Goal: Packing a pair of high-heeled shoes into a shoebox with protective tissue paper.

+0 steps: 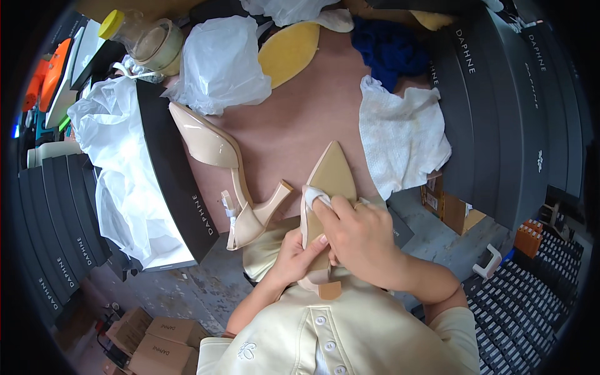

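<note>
A beige pointed-toe high-heeled shoe (334, 165) is turned sole up in front of my chest, its toe pointing away and its heel near my shirt. My left hand (294, 256) is closed round the side of it near the arch. With my right hand (365, 234) I pinch a small white cloth (317, 195) against the sole; part of the cloth is hidden under my fingers. The matching beige shoe (212, 142) lies on its side on the table to the left, heel pointing right, with a wrapped bow on its strap.
At left stands an open black shoe box (187, 206) holding white tissue paper (125, 169). Black boxes (494, 119) are stacked on the right, more (56, 231) at far left. A white towel (403, 134), navy cloth (390, 53), yellow pad (287, 55) and white plastic bundle (222, 62) lie farther back.
</note>
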`<state>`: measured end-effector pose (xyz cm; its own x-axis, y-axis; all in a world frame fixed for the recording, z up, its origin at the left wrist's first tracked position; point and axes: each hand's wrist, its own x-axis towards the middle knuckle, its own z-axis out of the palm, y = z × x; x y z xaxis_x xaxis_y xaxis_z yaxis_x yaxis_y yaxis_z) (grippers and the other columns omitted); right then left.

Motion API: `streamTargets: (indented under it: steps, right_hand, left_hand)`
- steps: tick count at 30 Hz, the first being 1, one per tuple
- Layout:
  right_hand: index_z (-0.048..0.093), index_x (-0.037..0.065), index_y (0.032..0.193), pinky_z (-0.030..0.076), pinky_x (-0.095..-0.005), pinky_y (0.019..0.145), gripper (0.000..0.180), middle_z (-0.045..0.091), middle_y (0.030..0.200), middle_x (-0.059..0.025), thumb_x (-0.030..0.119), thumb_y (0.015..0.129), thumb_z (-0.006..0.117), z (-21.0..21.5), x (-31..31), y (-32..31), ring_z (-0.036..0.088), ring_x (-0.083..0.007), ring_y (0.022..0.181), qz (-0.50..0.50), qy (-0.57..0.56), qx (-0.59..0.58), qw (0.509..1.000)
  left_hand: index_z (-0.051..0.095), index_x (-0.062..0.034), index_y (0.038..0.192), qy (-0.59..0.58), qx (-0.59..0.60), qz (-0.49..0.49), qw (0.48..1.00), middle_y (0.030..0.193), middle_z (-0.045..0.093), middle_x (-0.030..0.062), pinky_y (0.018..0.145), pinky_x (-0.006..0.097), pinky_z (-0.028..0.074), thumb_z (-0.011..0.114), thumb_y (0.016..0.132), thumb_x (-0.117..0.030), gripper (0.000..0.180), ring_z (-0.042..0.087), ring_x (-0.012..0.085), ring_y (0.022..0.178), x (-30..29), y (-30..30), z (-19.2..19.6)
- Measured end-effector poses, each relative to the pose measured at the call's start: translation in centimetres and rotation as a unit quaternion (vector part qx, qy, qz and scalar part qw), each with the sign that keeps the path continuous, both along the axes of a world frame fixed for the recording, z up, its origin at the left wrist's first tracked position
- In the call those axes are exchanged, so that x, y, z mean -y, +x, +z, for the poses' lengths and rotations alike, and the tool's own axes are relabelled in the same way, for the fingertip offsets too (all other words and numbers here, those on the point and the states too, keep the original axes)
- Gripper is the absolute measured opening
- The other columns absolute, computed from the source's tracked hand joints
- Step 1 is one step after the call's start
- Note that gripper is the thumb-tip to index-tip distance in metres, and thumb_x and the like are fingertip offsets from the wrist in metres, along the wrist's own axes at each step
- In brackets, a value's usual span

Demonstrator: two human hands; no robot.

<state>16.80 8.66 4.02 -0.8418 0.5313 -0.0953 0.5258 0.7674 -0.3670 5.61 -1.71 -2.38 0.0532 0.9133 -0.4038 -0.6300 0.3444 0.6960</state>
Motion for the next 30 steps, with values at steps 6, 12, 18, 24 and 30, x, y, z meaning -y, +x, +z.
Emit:
streamTargets:
  steps: [6,12,18,24,30]
  right_hand:
    - [0.058,0.008,0.099,0.042,-0.0293,0.046,0.037,0.047,0.071,-0.0038,0.017,0.064,0.065,0.3,0.5,1.1,0.053,-0.0165,0.051,0.003,-0.007,0.000,1.000]
    - [0.056,0.003,0.105,0.037,-0.0240,0.046,0.023,0.051,0.070,-0.0017,0.013,0.084,0.056,-1.3,-4.6,0.8,0.047,-0.0095,0.051,-0.135,-0.310,-0.186,0.922]
    - [0.055,0.001,0.112,0.040,-0.0242,0.050,0.030,0.051,0.068,-0.0012,0.014,0.085,0.056,-1.2,-5.5,4.8,0.047,-0.0072,0.054,-0.247,-0.353,-0.205,0.879]
    - [0.055,0.002,0.110,0.043,-0.0290,0.048,0.049,0.051,0.072,-0.0045,0.017,0.064,0.065,-0.6,-2.5,1.6,0.054,-0.0178,0.053,-0.032,-0.052,-0.063,0.996]
    - [0.055,0.006,0.113,0.044,-0.0308,0.047,0.049,0.047,0.071,-0.0041,0.007,0.065,0.064,-2.3,-3.9,-0.1,0.054,-0.0182,0.056,-0.033,-0.023,0.010,0.999]
  left_hand:
    - [0.054,0.0015,0.094,0.027,-0.080,-0.014,0.996,0.075,0.059,0.0052,0.065,0.026,0.048,0.045,0.095,-0.014,0.018,0.056,0.0109,0.068,-0.4,0.3,0.1]
    - [0.053,0.0015,0.096,-0.058,0.058,-0.024,0.996,0.073,0.058,0.0071,0.062,0.027,0.049,0.047,0.094,-0.019,0.021,0.057,0.0134,0.067,-0.3,-0.5,-0.1]
    - [0.053,0.0017,0.099,-0.038,0.057,-0.025,0.997,0.074,0.058,0.0077,0.063,0.028,0.049,0.047,0.094,-0.020,0.023,0.057,0.0140,0.067,0.0,-0.6,-0.5]
    - [0.054,0.0018,0.096,-0.044,0.044,-0.026,0.998,0.075,0.059,0.0070,0.064,0.028,0.049,0.047,0.094,-0.016,0.019,0.057,0.0131,0.068,-0.1,-0.3,-0.3]
    - [0.054,0.0015,0.094,-0.053,0.043,-0.025,0.997,0.076,0.059,0.0061,0.065,0.027,0.049,0.047,0.094,-0.016,0.018,0.057,0.0123,0.068,0.3,0.1,-0.4]
